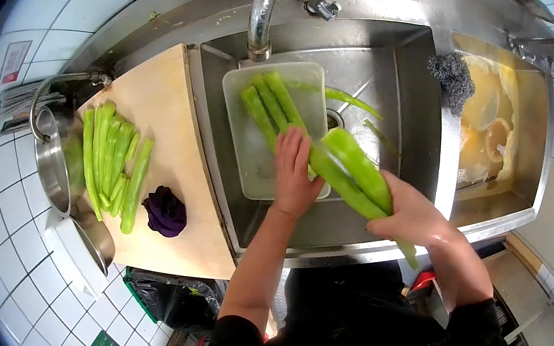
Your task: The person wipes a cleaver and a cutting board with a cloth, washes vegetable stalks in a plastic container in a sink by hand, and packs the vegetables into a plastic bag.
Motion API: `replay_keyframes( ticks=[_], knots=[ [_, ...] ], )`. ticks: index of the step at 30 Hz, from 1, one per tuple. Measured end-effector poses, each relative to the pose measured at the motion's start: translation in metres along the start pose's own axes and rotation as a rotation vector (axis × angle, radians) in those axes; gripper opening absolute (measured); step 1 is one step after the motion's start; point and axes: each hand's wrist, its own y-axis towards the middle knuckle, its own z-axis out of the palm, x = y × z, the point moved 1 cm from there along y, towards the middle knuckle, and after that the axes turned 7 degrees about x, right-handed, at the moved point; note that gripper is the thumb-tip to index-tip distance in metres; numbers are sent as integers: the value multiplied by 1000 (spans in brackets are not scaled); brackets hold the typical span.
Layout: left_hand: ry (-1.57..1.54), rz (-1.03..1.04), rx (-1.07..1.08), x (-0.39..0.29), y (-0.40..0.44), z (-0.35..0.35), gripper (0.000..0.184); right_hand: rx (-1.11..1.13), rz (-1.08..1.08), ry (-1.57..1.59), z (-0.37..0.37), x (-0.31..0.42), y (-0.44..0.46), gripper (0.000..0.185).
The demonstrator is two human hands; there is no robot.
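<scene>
Over the sink, my right hand (419,213) is closed round the narrow ends of bright green celery stalks (355,166), whose broad ends point up and left. My left hand (298,172) lies across the stalks further along, its fingers curled over them; the undersides of the fingers are hidden. Beneath, a translucent plastic tub (233,125) stands in the steel sink under the tap, with several stalk ends (270,95) reaching over it. A thin green stalk (353,100) extends from the tub's right side above the sink floor.
To the left, a wooden board (162,88) carries more celery stalks (108,151) and a dark purple cloth-like bundle (165,211). A curved tap (265,10) hangs over the tub. A second basin (496,209) on the right holds dishes, with a dark scourer (451,80) on the divider.
</scene>
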Motion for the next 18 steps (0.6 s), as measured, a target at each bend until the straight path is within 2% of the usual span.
replay_keyframes(
  ticks=[3, 4, 5, 6, 8, 9, 14, 15, 16, 18],
  knots=[
    [-155, -56, 172, 32, -19, 26, 64, 54, 97, -15, 4, 2, 22, 56],
    [-160, -155, 194, 36, -27, 30, 59, 72, 148, -11, 4, -2, 31, 56],
    [-164, -252, 218, 39, -37, 32, 53, -20, 19, 205, 5, -25, 48, 41],
    [-167, -349, 244, 43, -44, 35, 48, -112, 97, 376, 2, -17, 56, 36],
    [-365, -655, 222, 52, -53, 43, 42, -245, -54, 609, -9, -31, 78, 35],
    [-464, -811, 210, 55, -58, 47, 40, -271, -144, 537, -11, -33, 86, 34],
    [-268, -926, 391, 84, -56, 63, 33, -293, -551, 77, 13, -26, 114, 38],
    [-251, -962, 443, 88, -57, 66, 33, -310, -655, -151, 18, -22, 119, 42],
    [-313, -606, 156, 88, -59, 70, 31, -327, -754, -380, 24, -18, 124, 47],
    [-878, -687, -9, 99, -75, 69, 33, -221, -838, -615, 34, -12, 139, 47]
  ],
)
